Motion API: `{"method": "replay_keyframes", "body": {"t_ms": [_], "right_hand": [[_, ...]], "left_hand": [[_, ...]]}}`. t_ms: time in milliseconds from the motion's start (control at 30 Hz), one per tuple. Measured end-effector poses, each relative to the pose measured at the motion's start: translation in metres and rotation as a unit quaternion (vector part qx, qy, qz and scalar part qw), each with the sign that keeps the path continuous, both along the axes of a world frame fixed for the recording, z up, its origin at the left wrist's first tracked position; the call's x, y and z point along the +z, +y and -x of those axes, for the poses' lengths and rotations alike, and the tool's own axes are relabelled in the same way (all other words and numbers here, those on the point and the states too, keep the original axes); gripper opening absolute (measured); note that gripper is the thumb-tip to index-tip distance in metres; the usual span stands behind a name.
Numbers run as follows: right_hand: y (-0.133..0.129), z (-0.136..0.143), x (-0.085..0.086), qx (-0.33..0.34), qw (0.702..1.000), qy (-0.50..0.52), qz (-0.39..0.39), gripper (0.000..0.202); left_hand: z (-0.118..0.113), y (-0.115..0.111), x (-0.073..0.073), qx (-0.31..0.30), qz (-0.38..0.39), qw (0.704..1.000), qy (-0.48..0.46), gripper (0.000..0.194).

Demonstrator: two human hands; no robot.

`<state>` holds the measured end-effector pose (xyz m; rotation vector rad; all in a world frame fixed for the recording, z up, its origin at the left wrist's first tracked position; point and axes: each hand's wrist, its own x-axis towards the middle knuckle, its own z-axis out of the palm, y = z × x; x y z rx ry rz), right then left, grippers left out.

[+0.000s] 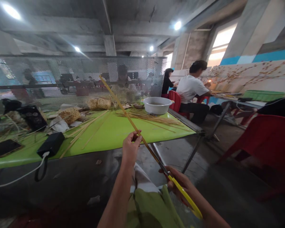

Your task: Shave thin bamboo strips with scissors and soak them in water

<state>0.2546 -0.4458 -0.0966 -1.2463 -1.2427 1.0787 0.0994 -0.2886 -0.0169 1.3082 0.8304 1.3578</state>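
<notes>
Long thin bamboo strip [123,107], slanting from upper left above the worktop down toward the lower right, over the gap in front of the worktop's near edge. Pinched partway along by the left hand [131,146], fingers [136,134] closed on it from the near side. Lower end meeting the blades of yellow-handled scissors [178,186], gripped by the right hand [179,185], fingers wrapped through the handle; blades apparently set against the strip, though too blurred there to tell whether closed on it or only touching. Beneath both hands, green cloth [154,209] across the lap.

Beyond, a green worktop [118,133] strewn with loose bamboo strips [147,116], a white basin [157,105] near its far right corner, two small woven baskets [70,115] toward the back left. At the near left edge, a black power bank [51,144] with a white cable, and a dark phone [5,147] lying flat. Perforated metal screen [80,79] standing behind the worktop. To the right, a red plastic chair [263,139] close by, and farther off two people [192,91] seated at another table.
</notes>
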Motion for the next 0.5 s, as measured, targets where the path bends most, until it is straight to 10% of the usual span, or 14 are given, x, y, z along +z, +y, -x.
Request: {"method": "replay_keyframes", "body": {"t_ms": [500], "right_hand": [[-0.004, -0.011, -0.013, 0.006, 1.000, -0.023, 0.015, 0.061]], "left_hand": [[0.010, 0.007, 0.006, 0.040, 0.029, 0.998, -0.024, 0.038]]}}
